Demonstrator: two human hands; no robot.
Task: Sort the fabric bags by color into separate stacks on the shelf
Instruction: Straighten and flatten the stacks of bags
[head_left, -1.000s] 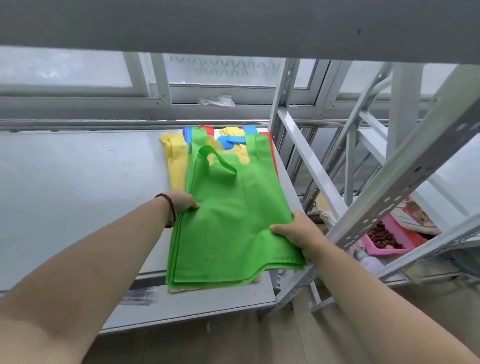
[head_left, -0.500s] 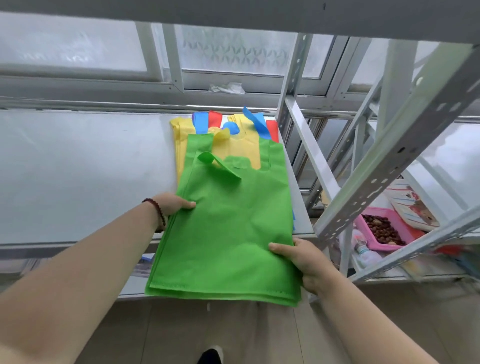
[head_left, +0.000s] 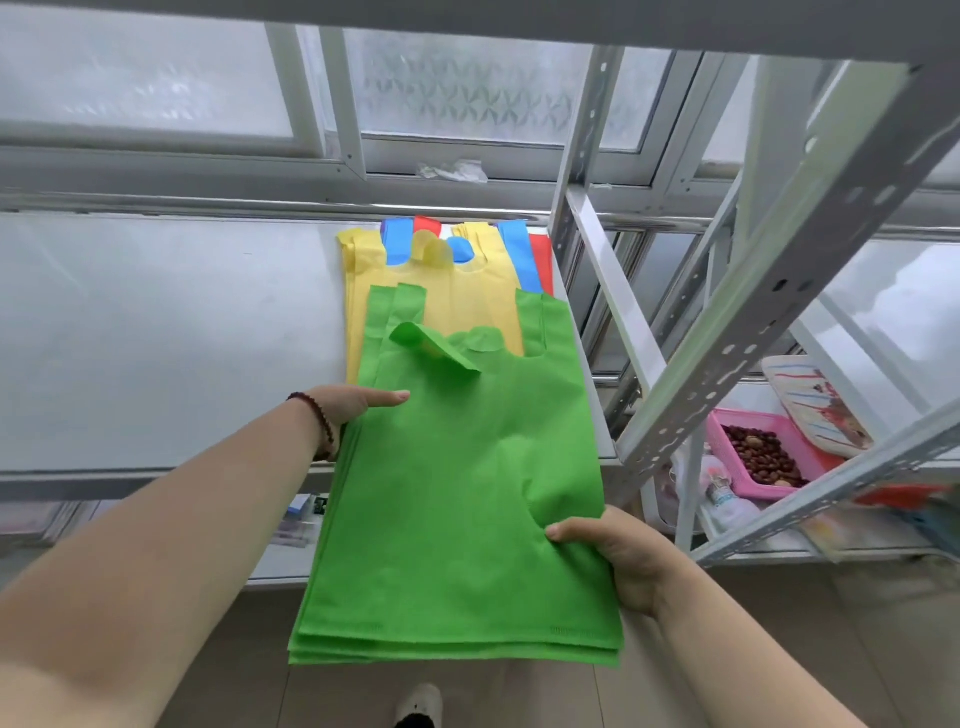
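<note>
Head view: green bags (head_left: 467, 493) in one flat pile, far end lying over the yellow bags (head_left: 467, 296) on the shelf (head_left: 156, 338), near end sticking out past the front edge, up in the air. Left hand (head_left: 358, 408) pinching the left side of the pile, thumb on top. Right hand (head_left: 618, 556) pinching the right side near the bottom corner, thumb on top too.

To do this step well: hold both sides level to keep the pile flat. Move all the green ones together, not just the top one. Mind the loose flap on top; could fold over or snag. Try not to drag the yellow bags along. Then lay the green pile on a bare part of the shelf, well apart from the other colors, edges lined up.

Hard to see: fingers of both hands, tucked under the pile. Count of green bags, just thin edges showing at the bottom. Blue bags (head_left: 397, 244) and a red bag (head_left: 543, 260), mostly covered by yellow, only tops peeking out. Things below the shelf, too blurry to name.
</note>
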